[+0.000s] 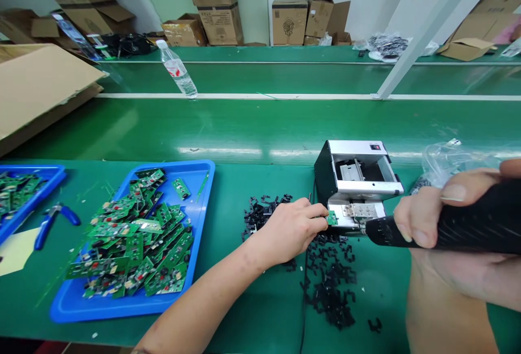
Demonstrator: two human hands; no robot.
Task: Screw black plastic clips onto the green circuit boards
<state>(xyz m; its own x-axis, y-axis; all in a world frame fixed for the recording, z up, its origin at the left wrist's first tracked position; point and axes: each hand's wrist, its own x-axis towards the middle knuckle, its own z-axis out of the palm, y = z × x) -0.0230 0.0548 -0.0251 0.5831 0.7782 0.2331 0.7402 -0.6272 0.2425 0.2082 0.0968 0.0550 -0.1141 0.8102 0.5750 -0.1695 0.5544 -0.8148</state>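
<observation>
My left hand (295, 228) pinches a small green circuit board (332, 217) at the front left of a silver and black screw feeder (358, 175). My right hand (431, 210) is wrapped around a thick black electric screwdriver (459, 221), which lies level and points left. Its front end is close to the feeder's metal outlet block (360, 210); whether they touch I cannot tell. Small black plastic clips (331, 283) lie heaped below the feeder, and another pile of clips (262, 213) is partly behind my left hand.
A blue tray (205, 202) heaped with circuit boards stands left. Farther left are blue-handled pliers (52, 221), yellow paper (18, 251) and a second blue tray (57, 172). A black cable (304, 299) crosses the table. Behind are a water bottle (179, 70) and a clear bag (442, 158).
</observation>
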